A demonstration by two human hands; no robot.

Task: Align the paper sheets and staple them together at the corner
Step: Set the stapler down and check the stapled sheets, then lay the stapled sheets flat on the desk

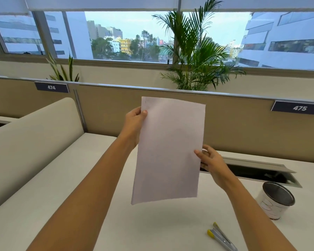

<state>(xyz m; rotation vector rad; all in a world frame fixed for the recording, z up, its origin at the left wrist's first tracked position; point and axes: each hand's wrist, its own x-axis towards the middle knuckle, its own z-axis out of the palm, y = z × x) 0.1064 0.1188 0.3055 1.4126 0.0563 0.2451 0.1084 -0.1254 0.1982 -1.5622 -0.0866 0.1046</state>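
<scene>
Spreading wide under everything is the white bench (65, 178), walled at the back by a tan partition (234, 127) with a palm (194, 57) rising behind it before the window. Held up in the air above the bench are the sheets (169, 151), standing nearly upright with their long axis running top to bottom, the top edge tipped a little toward the right and the blank face turned to the person. They look like one squared stack; how many sheets I cannot tell. The left hand (134, 124) pinches the left edge near the top, thumb on the front. The right hand (209, 161) pinches the right edge lower down, thumb on the front, fingers behind. To the right, on the bench, stands a mesh cup (276, 200), well apart from the sheets. Nearer the front edge lies a stapler (221, 238) with yellow tips, its length running from upper left to lower right.
</scene>
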